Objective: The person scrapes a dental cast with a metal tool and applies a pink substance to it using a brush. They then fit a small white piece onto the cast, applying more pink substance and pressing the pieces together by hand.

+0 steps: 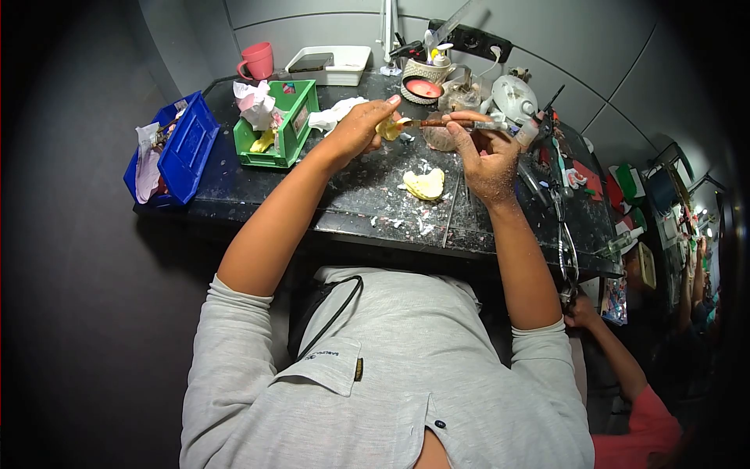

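My left hand (362, 131) is closed around a small yellow, dental-cast-like piece (387, 129), held above the black bench (344, 205). In my right hand (490, 160) is a slim tool with a brown handle (461, 123). Its tip reaches left to the yellow piece; whether it touches cannot be made out. White specks cover the right hand and wrist. Below and between the hands, a pale yellow cast piece (426, 185) lies on the bench among white crumbs. A thin metal rod (451, 221) lies to its right.
Left are a green bin (299, 129) and a blue bin (190, 148) with scraps. Behind stand a pink mug (257, 61), a white tray (351, 66) and a round pot with red contents (423, 89). Tools line the right. A co-worker's arm (617, 352) shows lower right.
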